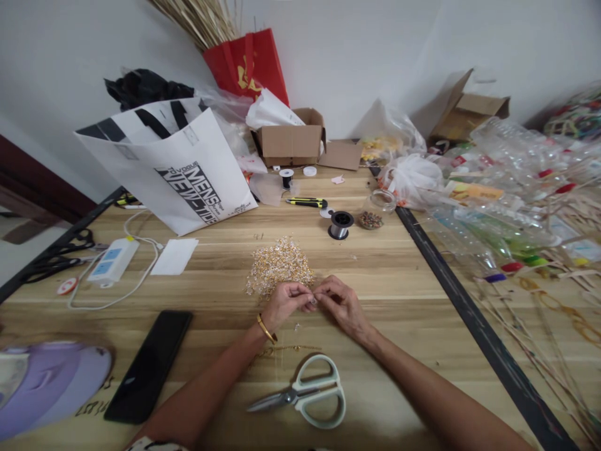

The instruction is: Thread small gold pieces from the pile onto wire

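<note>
"Two bare hands meet over a wooden table (389, 269), in from its near edge. What do they hold?"

"One small shiny piece (313, 301). The left hand (285, 305) pinches it between thumb and forefinger; the right hand (342, 308) pinches at its other side, remaining fingers curled in. Its exact shape is too small to tell."

"How is such close work best done?"

"Steadily, by the look of it: left grip firm, right fingertips making only slight turns, wrists low to the wood, pressure light so nothing springs away."

"And where does the piece lie against the hands?"

"At the fingertips, between the two and touching both. A pile of clear and gold bits (279, 266) sits just beyond the left hand, toward the far edge; a gold chain (295, 347) lies on the near side, and scissors (320, 393) rest closer to the near edge, blades pointing left."
</note>
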A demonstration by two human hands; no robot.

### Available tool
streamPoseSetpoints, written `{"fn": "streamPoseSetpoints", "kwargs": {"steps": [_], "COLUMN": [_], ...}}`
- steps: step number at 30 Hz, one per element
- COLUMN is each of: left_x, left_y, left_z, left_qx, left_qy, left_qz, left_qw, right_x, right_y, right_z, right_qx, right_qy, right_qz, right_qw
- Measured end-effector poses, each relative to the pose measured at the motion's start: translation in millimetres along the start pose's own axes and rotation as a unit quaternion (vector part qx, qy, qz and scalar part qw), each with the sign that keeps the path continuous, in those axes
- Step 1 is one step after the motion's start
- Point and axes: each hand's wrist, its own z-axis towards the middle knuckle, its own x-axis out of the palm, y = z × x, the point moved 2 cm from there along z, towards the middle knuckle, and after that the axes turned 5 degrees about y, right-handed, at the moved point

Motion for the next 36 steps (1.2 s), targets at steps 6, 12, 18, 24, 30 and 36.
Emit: {"fn": "streamPoseSetpoints", "kwargs": {"steps": [6,12,18,24,30,36], "left_x": [0.8,2.2,1.7,0.7,0.1,-2.5], "left_y": [-1.2,-4.7,-6.8,-5.0,-4.1,-4.8], "left_z": [-0.1,-1.1,-1.7,-1.2,-1.0,-1.0], "left_qx": [-0.011,-0.017,-0.023,-0.023,-0.01,0.014], "left_qy": [-0.007,0.008,0.02,0.022,0.027,0.043], "left_qz": [-0.015,-0.013,-0.011,-0.028,-0.013,0.009], "left_qw": [1.0,1.0,0.999,0.999,0.999,0.999], "right_x": [-0.9,0.3,1.8,1.0,1.3,2.1], "right_y": [-0.1,-2.1,0.3,4.4,5.0,3.5], "right_z": [1.3,3.0,3.2,3.1,3.3,3.2], "right_qx": [0.027,0.073,0.075,0.051,0.051,0.097], "right_qy": [0.017,0.022,0.022,0.017,0.02,0.04], "right_qz": [0.039,0.132,0.158,0.128,0.136,0.18], "right_qw": [0.999,0.988,0.984,0.99,0.989,0.978]}}
